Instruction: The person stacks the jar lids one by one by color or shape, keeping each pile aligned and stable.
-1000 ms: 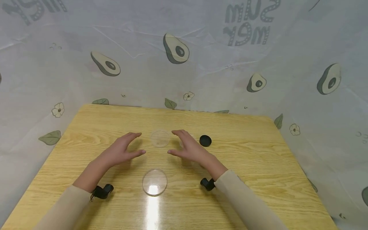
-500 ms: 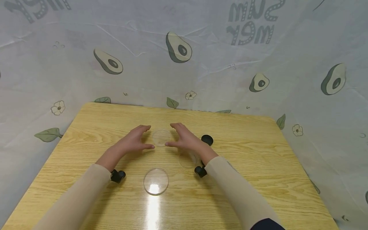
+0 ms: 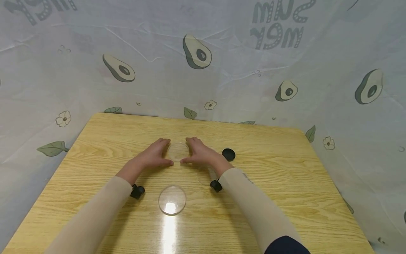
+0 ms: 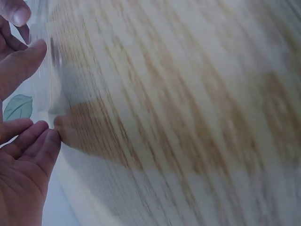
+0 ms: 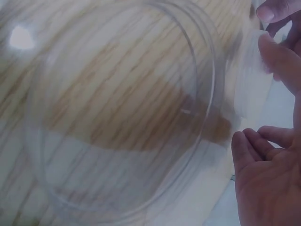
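Far dish (image 3: 178, 152), clear and round, is lying on the table (image 3: 285, 169) straight beyond the near dish (image 3: 172, 197), well apart from it. My left hand (image 3: 154, 154) is curving round the far dish's left side, beyond and left of the near dish; my right hand (image 3: 200, 152) is curving round its other side, beyond and right of the near dish. On both hands the thumb is standing wide of the loosely bent fingers (image 4: 44, 148), and I am clenching nothing; whether thumb or fingers are touching the rim, I cannot tell. Beyond the near dish and to its right, a faint disc (image 3: 205, 175) is lying flat, my right wrist partly covering it. Farther beyond and right of the near dish, a black disc (image 3: 228, 154) is resting on the table. Beige sleeves (image 3: 95, 211) are covering my forearms, and small black cameras (image 3: 137, 191) are sitting at my wrists, left and right of the near dish. Printed cloth (image 3: 234, 88) is hanging well beyond the near dish.
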### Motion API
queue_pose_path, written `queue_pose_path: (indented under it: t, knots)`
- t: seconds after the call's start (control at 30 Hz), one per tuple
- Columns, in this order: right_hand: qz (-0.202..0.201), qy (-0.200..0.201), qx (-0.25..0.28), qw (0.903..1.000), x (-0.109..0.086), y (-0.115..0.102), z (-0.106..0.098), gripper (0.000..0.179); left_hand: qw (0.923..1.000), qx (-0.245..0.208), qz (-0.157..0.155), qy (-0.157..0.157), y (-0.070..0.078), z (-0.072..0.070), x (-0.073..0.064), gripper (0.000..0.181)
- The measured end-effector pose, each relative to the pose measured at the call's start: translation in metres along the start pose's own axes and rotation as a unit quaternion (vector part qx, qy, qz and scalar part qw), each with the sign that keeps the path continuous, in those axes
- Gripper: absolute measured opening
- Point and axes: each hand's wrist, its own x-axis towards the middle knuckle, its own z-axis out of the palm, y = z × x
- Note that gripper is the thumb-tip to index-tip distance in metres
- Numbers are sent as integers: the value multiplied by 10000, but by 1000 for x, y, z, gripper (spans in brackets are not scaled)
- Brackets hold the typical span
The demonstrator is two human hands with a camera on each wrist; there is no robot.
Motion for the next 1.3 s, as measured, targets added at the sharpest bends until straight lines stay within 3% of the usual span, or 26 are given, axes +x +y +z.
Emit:
queue_pose_path:
  t: [0.43,0.83,1.3]
  knots:
    - [-62,81,-253,9996,8,-3,7,91,9994,336,47,11,6,4,5,82]
    - [-123,176,-426,9989,10,-5,8,84,9988,467,-111,-24,12,6,13,86]
    - [-195,297,-266,9990,10,-4,11,82,9982,548,-221,-61,16,2,13,83]
